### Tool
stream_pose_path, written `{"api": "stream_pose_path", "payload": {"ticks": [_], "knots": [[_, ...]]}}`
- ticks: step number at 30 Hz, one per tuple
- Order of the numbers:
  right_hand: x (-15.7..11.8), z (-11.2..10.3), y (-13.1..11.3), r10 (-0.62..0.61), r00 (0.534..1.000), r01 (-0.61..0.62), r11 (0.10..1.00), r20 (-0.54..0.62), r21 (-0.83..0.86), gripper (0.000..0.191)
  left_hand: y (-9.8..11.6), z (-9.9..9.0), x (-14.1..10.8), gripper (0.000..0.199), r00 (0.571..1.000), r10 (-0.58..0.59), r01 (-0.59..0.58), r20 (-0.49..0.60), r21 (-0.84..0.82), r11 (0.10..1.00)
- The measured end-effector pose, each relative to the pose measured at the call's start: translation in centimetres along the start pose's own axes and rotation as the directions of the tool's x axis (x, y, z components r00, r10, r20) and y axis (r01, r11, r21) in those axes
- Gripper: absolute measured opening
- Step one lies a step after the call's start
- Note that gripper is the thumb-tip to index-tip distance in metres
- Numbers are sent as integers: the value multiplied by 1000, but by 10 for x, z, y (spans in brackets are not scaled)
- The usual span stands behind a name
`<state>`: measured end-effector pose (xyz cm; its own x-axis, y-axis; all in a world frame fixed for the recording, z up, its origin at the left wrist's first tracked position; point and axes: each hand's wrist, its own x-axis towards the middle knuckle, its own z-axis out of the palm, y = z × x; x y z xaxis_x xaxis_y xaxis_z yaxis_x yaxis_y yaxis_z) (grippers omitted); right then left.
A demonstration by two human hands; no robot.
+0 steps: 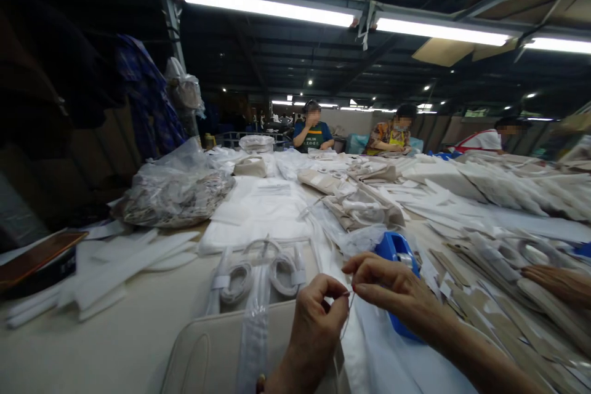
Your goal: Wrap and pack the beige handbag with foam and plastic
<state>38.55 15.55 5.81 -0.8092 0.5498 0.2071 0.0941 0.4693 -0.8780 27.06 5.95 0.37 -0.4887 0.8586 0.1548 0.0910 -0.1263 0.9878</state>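
A beige bag (212,345) lies in front of me, its coiled straps (237,283) wrapped in clear plastic and white paper. Over its right side, my left hand (318,323) is closed, thumb and forefinger pinching a thin pale string (349,314). My right hand (392,286) meets it from the right, thumb and forefinger pressed together at the string's upper end. The string hangs down below the fingertips. Just behind my right hand stands a blue tape dispenser (392,246), partly covered by it.
White foam strips (124,265) and a phone-like orange-edged object (41,258) lie left. Behind are a plastic bag of material (180,191) and more beige bags (364,203). Another person's hand (558,283) rests on items at right. Several people sit across the table.
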Motion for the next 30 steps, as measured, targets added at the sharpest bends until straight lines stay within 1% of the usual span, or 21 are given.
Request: {"api": "stream_pose_path", "payload": {"ticks": [3, 5, 6, 8, 9, 10, 11, 12, 13, 14, 16, 18, 20, 22, 23, 24, 25, 27, 28, 30], "knots": [[1, 8, 3, -23, 998, 19, 998, 62, 59, 19, -1, -1, -1, 13, 1000, -6, 5, -16, -65, 998], [0, 17, 7, -18, 998, 10, 994, 67, 113, 21, -2, -3, -2, 15, 1000, -3, 3, 3, -94, 996], [0, 23, 10, 4, 998, -13, 987, 55, 158, 21, -3, -4, -3, 17, 1000, -12, 14, 26, -108, 994], [-2, 36, 16, 73, 996, -88, 942, 58, 324, 20, -4, -8, -4, 21, 997, -44, 53, 63, -153, 987], [-3, 44, 20, 106, 990, -134, 895, 89, 426, 28, -4, -10, -4, 22, 997, -51, 61, 63, -171, 983], [-3, 51, 23, 125, 982, -180, 839, 140, 513, 41, -5, -13, -4, 23, 997, -51, 60, 52, -179, 982], [-4, 58, 27, 125, 973, -217, 791, 196, 571, 52, -6, -16, -3, 24, 998, -47, 52, 29, -177, 983], [-4, 64, 30, 117, 961, -247, 763, 249, 597, 58, -6, -20, -2, 25, 999, -44, 44, -1, -164, 986], [-3, 69, 34, 115, 952, -268, 756, 282, 598, 58, -8, -23, 0, 25, 998, -49, 44, -27, -150, 988], [-2, 73, 36, 132, 945, -288, 766, 299, 574, 55, -9, -27, 2, 26, 997, -59, 51, -50, -136, 989], [3, 77, 41, 216, 935, -333, 802, 280, 495, 46, -13, -34, 8, 25, 992, -78, 66, -96, -116, 991], [13, 76, 44, 318, 924, -381, 817, 213, 433, 41, -16, -44, 13, 25, 990, -83, 74, -117, -78, 994], [25, 73, 44, 366, 918, -396, 818, 153, 418, 41, -18, -56, 20, 24, 990, -101, 100, -94, -17, 995], [41, 69, 45, 371, 922, -382, 825, 110, 416, 42, -21, -71, 31, 20, 989, -130, 134, -77, 43, 990], [50, 66, 45, 371, 925, -373, 837, 87, 400, 41, -23, -78, 37, 15, 986, -134, 142, -101, 77, 987], [60, 63, 46, 369, 927, -366, 854, 65, 369, 41, -26, -86, 45, 10, 980, -131, 149, -152, 109, 983], [70, 59, 48, 364, 931, -356, 881, 34, 311, 40, -30, -93, 54, 8, 969, -128, 160, -213, 138, 978], [94, 52, 54, 336, 941, -328, 935, -37, 135, 38, -42, -103, 74, 17, 938, -141, 207, -318, 184, 961], [107, 49, 58, 315, 947, -313, 949, -63, 37, 36, -50, -106, 83, 21, 924, -160, 236, -347, 190, 953], [133, 45, 66, 281, 956, -290, 949, -83, -126, 32, -66, -108, 100, 28, 911, -214, 286, -353, 166, 944]]}}
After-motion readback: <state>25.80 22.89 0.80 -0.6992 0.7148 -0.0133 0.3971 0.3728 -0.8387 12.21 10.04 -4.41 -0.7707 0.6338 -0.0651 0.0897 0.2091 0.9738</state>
